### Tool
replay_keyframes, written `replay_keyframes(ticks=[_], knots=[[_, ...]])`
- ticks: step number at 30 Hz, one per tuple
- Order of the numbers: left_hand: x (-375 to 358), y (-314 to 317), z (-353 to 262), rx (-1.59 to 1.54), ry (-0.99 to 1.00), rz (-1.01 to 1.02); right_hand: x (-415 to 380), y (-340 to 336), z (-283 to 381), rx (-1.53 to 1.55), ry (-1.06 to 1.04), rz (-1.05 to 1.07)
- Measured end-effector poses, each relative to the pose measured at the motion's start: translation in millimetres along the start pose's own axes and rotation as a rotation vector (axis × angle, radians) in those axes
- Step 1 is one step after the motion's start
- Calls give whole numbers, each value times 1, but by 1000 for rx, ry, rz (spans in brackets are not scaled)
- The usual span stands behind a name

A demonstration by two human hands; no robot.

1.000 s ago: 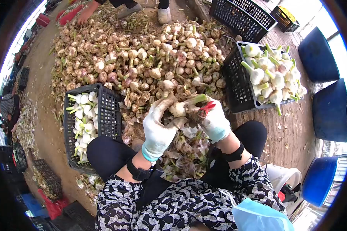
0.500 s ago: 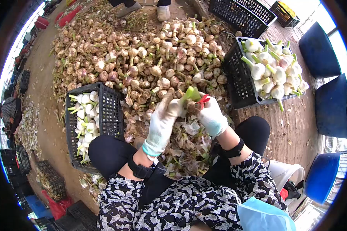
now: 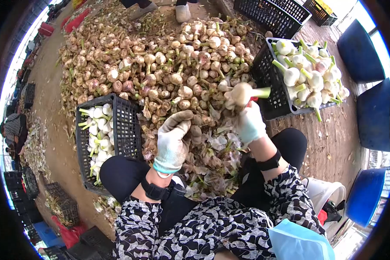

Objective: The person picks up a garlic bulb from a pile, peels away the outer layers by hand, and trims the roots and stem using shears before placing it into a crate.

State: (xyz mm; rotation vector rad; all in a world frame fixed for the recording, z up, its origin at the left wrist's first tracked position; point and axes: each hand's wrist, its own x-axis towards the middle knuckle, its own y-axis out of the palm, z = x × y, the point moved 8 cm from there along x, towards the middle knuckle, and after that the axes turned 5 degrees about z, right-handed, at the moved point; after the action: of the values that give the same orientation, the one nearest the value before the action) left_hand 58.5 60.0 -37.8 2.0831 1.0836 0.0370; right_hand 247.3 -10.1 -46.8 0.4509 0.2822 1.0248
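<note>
My right hand [image 3: 250, 125], in a white glove with dirty fingertips, grips a garlic bulb [image 3: 239, 95]. Its cut green stem points right, toward the crate of peeled white bulbs [image 3: 310, 80]; bulb and fingers are smeared by motion. Something small and red [image 3: 252, 99] shows at these fingers, its kind unclear. My left hand [image 3: 172, 141], also gloved, is held over the loose skins, fingers curved and apart with nothing between them. Beyond both hands spreads a heap of unpeeled garlic [image 3: 160, 73].
Left of my knee stands a black crate [image 3: 128, 125] with white garlic. Papery skins [image 3: 212, 169] lie between my legs. Blue tubs [image 3: 366, 195] line the right side, near a white bucket [image 3: 323, 193]. Another person's feet [image 3: 183, 14] are behind the heap; a person [image 3: 15, 130] sits far left.
My hands have moved apart. The right hand has carried the garlic bulb right and slightly up, its stem swinging toward the right crate; the left has let go and drawn back slightly left.
</note>
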Motion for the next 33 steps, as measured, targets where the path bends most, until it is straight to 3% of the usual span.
replay_keyframes(ticks=[2,3,4,6,8,10,11,12,14,16,18,20,23,25,28,32,33], knots=[[2,8,-1,41,30,105,-15,45,-1,51,56,252],[4,10,4,73,9,96,-21,42,-4,-281,75,70],[5,10,8,107,-16,85,-20,37,-17,-267,143,48],[3,13,10,44,-71,174,-23,53,11,-100,55,143],[8,6,5,42,-36,145,-9,18,-10,-205,119,127],[12,-24,-10,139,117,-47,-2,-9,-7,-277,75,-1],[10,-37,-15,100,114,-83,-4,-5,22,-556,51,-60],[10,-45,-20,61,116,-118,0,-25,-3,-201,117,-126],[7,-58,-34,53,192,-247,-16,11,-9,-1419,-113,497],[2,-43,-51,114,214,-265,-60,14,-83,-1540,384,896],[2,-46,-53,111,245,-295,-105,4,-130,-1793,632,1288],[5,-44,-55,154,271,-207,-90,10,-126,-1938,834,1348],[4,-43,-54,126,242,-215,-13,-12,-129,-1944,742,761],[4,-48,-53,172,226,-243,33,-42,-144,-1677,711,291],[3,-55,-47,175,159,-258,53,-70,-173,-1471,907,-75],[2,-51,-50,196,127,-263,60,-69,-196,-1575,757,-329],[2,-52,-49,181,116,-256,64,-71,-199,-1565,731,-277]])
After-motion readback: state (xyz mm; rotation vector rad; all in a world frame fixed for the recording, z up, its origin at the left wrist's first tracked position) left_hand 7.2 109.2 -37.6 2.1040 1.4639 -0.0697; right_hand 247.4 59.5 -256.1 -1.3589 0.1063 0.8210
